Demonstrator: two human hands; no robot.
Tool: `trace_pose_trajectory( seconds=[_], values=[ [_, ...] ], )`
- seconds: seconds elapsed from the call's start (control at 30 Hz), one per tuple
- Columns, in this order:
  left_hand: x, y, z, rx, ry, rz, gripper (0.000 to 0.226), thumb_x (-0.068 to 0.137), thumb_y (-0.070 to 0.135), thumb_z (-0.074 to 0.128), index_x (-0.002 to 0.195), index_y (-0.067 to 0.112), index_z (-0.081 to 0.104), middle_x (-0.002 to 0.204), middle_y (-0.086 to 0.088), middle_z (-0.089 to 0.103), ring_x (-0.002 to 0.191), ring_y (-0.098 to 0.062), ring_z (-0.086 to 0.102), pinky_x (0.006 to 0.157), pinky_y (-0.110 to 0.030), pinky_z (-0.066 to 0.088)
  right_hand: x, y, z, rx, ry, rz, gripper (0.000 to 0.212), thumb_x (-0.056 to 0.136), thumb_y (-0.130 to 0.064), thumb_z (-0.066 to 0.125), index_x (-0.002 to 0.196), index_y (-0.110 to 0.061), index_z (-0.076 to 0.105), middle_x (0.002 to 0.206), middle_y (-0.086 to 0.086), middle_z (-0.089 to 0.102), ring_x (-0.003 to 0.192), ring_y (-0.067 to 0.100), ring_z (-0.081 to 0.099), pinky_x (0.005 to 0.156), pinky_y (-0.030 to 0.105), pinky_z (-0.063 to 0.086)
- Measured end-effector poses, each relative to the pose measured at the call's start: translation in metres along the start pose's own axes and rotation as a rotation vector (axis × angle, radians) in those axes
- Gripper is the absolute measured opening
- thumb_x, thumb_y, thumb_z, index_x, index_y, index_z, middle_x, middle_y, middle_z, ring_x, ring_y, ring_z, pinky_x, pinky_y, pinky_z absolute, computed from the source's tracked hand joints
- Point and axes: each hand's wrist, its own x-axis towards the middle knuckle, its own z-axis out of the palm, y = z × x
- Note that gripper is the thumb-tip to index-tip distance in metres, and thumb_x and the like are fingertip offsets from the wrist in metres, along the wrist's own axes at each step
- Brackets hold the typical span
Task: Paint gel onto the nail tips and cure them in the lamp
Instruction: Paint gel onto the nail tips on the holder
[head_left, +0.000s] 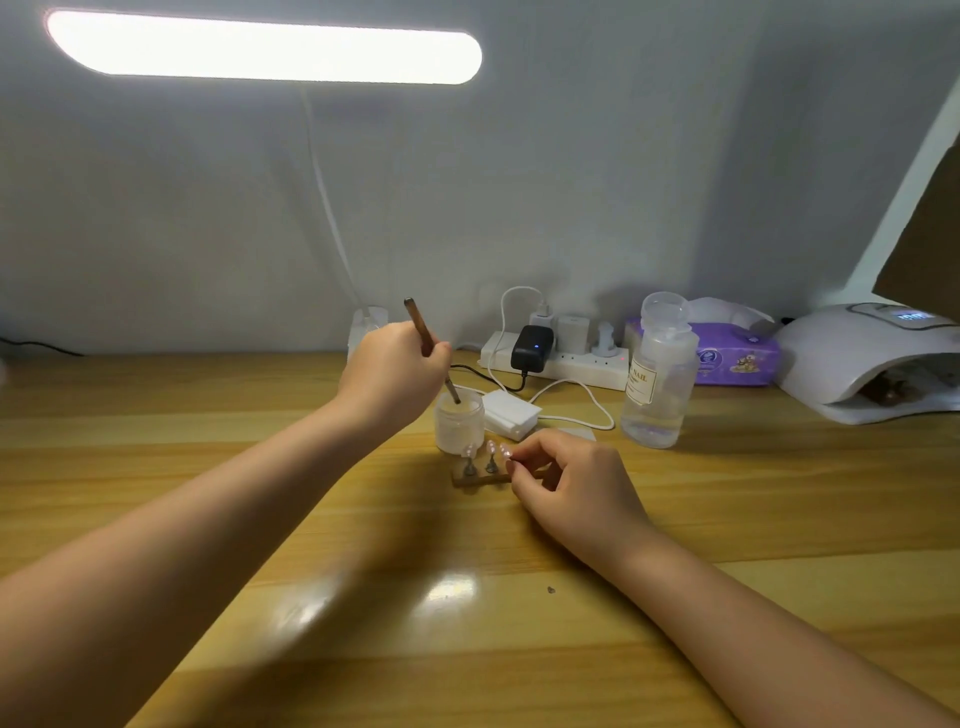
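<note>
My left hand (392, 371) grips a brown brush (418, 325), whose tip dips into a small frosted gel jar (458, 423) on the wooden desk (208, 467). Just in front of the jar stands a small wooden holder (475, 479) with pink nail tips (470, 451) on metal stands. My right hand (569, 480) pinches one nail tip stand at the holder's right end; that end is hidden behind the fingers. The white curing lamp (872, 358) sits at the far right with its display lit.
A clear bottle (657, 374) stands right of the jar. Behind are a white power strip (558, 358) with plugs and cables, a purple tissue pack (737, 356) and a white pad stack (511, 413). A lit desk lamp bar (265, 47) hangs overhead.
</note>
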Motion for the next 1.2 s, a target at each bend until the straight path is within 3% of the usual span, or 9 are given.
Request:
trace_pose_trajectory(
  seconds=[0.1,0.23,0.37,0.47,0.6,0.77,0.93,1.1,1.2],
  values=[
    [0.001,0.0,-0.002,-0.065,0.047,0.005,0.025,0.098,0.021,0.051,0.084,0.008,0.066,0.079,-0.006,0.069,0.077,-0.02,0.063,0.06,-0.021,0.043,0.0,0.001,0.0,-0.003,-0.005,-0.011,0.009,0.084,-0.019,0.069,0.09,-0.025,0.072,0.077,-0.016,0.065,0.07,-0.008,0.056,0.059,0.01,0.042],
    [0.003,0.001,-0.009,-0.089,0.115,0.024,0.021,0.095,0.019,0.052,0.085,0.006,0.066,0.078,-0.008,0.069,0.077,-0.022,0.064,0.07,-0.036,0.051,0.0,0.001,0.0,0.008,0.01,-0.032,0.008,0.083,-0.018,0.069,0.088,-0.024,0.072,0.074,-0.016,0.064,0.074,-0.009,0.056,0.06,0.006,0.041],
    [0.002,0.002,-0.009,-0.07,-0.03,-0.043,0.025,0.098,0.023,0.052,0.083,0.007,0.065,0.073,-0.005,0.07,0.059,-0.018,0.064,0.059,-0.032,0.056,-0.001,0.0,0.0,0.006,0.005,-0.033,0.01,0.083,-0.018,0.069,0.089,-0.026,0.072,0.072,-0.023,0.06,0.075,-0.009,0.056,0.061,0.008,0.042],
    [0.004,0.004,-0.004,-0.196,-0.095,-0.15,0.022,0.098,0.025,0.054,0.087,0.01,0.066,0.07,-0.001,0.069,0.058,-0.013,0.064,0.055,-0.026,0.057,0.0,0.0,0.0,0.007,0.006,-0.038,0.01,0.083,-0.018,0.069,0.089,-0.026,0.072,0.072,-0.023,0.06,0.075,-0.008,0.057,0.061,0.008,0.042],
    [0.007,0.002,-0.005,-0.407,-0.035,-0.316,0.023,0.096,0.02,0.054,0.081,0.006,0.066,0.066,-0.004,0.067,0.058,-0.015,0.06,0.048,-0.022,0.052,0.0,0.001,0.0,-0.001,-0.008,-0.039,0.011,0.084,-0.018,0.068,0.091,-0.026,0.072,0.075,-0.021,0.061,0.078,-0.007,0.056,0.062,0.01,0.044],
    [0.005,-0.001,-0.005,-0.296,-0.006,-0.266,0.032,0.096,0.022,0.051,0.072,0.008,0.066,0.069,-0.005,0.069,0.059,-0.022,0.063,0.063,-0.033,0.057,0.0,0.0,0.0,-0.012,-0.012,-0.034,0.011,0.085,-0.019,0.068,0.093,-0.026,0.071,0.076,-0.023,0.06,0.078,-0.003,0.058,0.064,0.013,0.046],
    [0.006,0.002,-0.003,-0.454,0.058,-0.334,0.026,0.093,0.015,0.051,0.07,0.009,0.063,0.063,-0.003,0.065,0.06,-0.017,0.058,0.052,-0.027,0.048,0.0,0.0,-0.001,-0.014,-0.016,-0.03,0.011,0.085,-0.02,0.067,0.093,-0.025,0.072,0.078,-0.021,0.062,0.074,-0.001,0.059,0.063,0.016,0.047],
    [0.003,-0.002,-0.003,-0.442,0.094,-0.378,0.028,0.09,0.014,0.05,0.066,0.009,0.063,0.071,-0.008,0.067,0.068,-0.022,0.057,0.064,-0.034,0.05,0.0,0.001,0.0,-0.008,-0.013,-0.025,0.01,0.085,-0.02,0.067,0.093,-0.025,0.072,0.079,-0.019,0.064,0.074,-0.004,0.057,0.062,0.013,0.045],
    [0.002,-0.005,0.0,-0.507,0.049,-0.414,0.024,0.093,0.014,0.051,0.073,0.008,0.063,0.066,-0.004,0.065,0.06,-0.017,0.053,0.056,-0.029,0.046,0.0,0.001,0.001,0.01,0.004,-0.019,0.01,0.084,-0.019,0.068,0.09,-0.025,0.072,0.077,-0.017,0.065,0.072,-0.006,0.056,0.06,0.011,0.043]
  ],
)
